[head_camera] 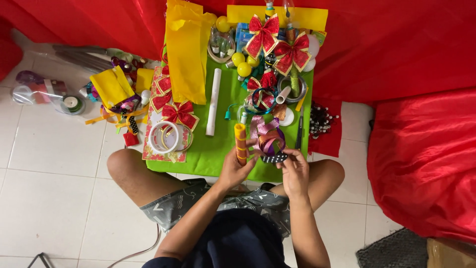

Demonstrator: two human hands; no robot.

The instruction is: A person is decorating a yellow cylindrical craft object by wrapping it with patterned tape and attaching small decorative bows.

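Ribbon-wrapped roll (240, 144) — orange and yellow, long axis upright — sits clamped in the left hand (237, 167) over the green mat's (208, 154) near edge. Right hand (294, 171), just beside, pinches black dotted ribbon (274, 158) — loops between them.

Bright even light, soft shadows, sharp focus

Two hands work at six o'clock: the left hand (237, 168) and the right hand (295, 171). Three red glitter bows (263, 33) are clearly countable, two at twelve o'clock and one at nine. Three yellow bulbs (244, 69) cluster near twelve. One white roll (213, 101) lies centrally.
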